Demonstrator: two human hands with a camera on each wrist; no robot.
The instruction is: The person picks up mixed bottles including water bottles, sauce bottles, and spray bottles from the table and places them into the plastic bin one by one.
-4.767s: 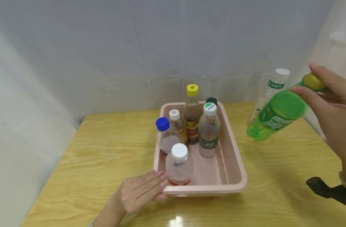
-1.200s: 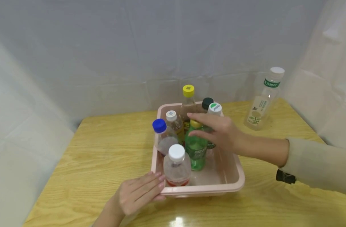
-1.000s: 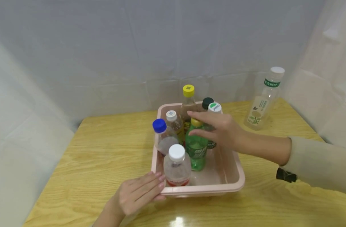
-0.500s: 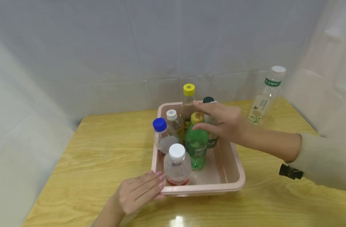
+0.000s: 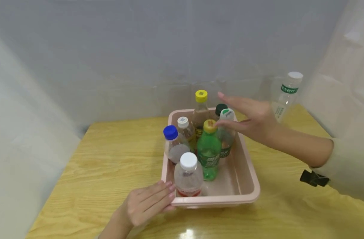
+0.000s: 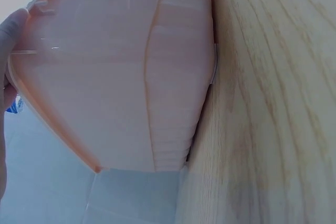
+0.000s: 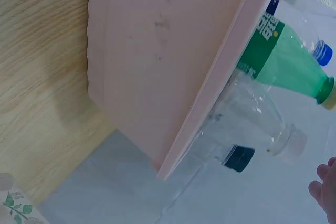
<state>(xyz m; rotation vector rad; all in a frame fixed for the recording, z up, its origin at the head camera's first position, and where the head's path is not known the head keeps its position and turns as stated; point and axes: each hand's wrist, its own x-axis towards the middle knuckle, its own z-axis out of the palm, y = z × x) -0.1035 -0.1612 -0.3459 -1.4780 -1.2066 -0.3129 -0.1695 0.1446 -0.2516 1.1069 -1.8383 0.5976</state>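
A pink plastic tub (image 5: 250,169) stands on the table. My left hand (image 5: 147,202) holds its near left corner, fingers over the rim and thumb below it. My right hand (image 5: 256,118) hovers at the tub's right, thumb and forefinger spread, holding nothing. Its thumb tip is close beside the yellow cap of an upright green soda bottle (image 5: 209,149); I cannot tell whether they touch. Around it in the tub stand a white-capped bottle (image 5: 188,177), a blue-capped bottle (image 5: 176,147), a smaller white-capped bottle (image 5: 185,129), a yellow-capped bottle (image 5: 201,113), a green-and-white-capped bottle (image 5: 226,132) and a dark-capped bottle (image 5: 221,109).
A clear tea bottle (image 5: 289,89) with a white cap stands on the wooden table (image 5: 119,146) at the back right, partly behind my right hand. Pale sheeting (image 5: 125,59) hangs behind the table. A black clip (image 5: 314,178) is at my right sleeve.
The green bottle, first held in the air at the right by my right hand, came into the tub. My right hand has let go and drawn back rightward. My left hand stayed put.
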